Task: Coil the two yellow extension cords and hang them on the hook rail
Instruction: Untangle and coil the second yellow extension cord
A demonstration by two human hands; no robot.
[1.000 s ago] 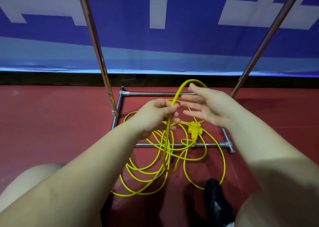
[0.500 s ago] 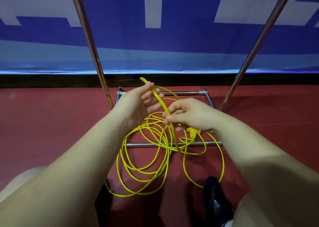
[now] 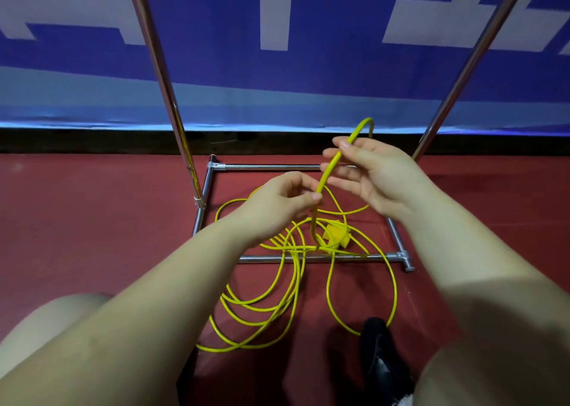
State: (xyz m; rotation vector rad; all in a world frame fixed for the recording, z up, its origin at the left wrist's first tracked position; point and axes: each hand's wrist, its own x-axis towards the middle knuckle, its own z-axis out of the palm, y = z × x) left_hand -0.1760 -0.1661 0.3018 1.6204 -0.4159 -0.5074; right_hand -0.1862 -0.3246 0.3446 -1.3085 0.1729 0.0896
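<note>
Yellow extension cord (image 3: 277, 307) sprawls in loose loops on the red floor (image 3: 92, 236), near a black shoe (image 3: 382, 359) and across the rack's base bar (image 3: 308, 258), its yellow plug (image 3: 336, 234) just beyond. Higher up, the left hand (image 3: 277, 205) pinches a raised strand, and the right hand (image 3: 376, 177), fingers spread, guides the arch. Draw even, equal loops into the left hand, letting twists run out, before reaching for the rail.
</note>
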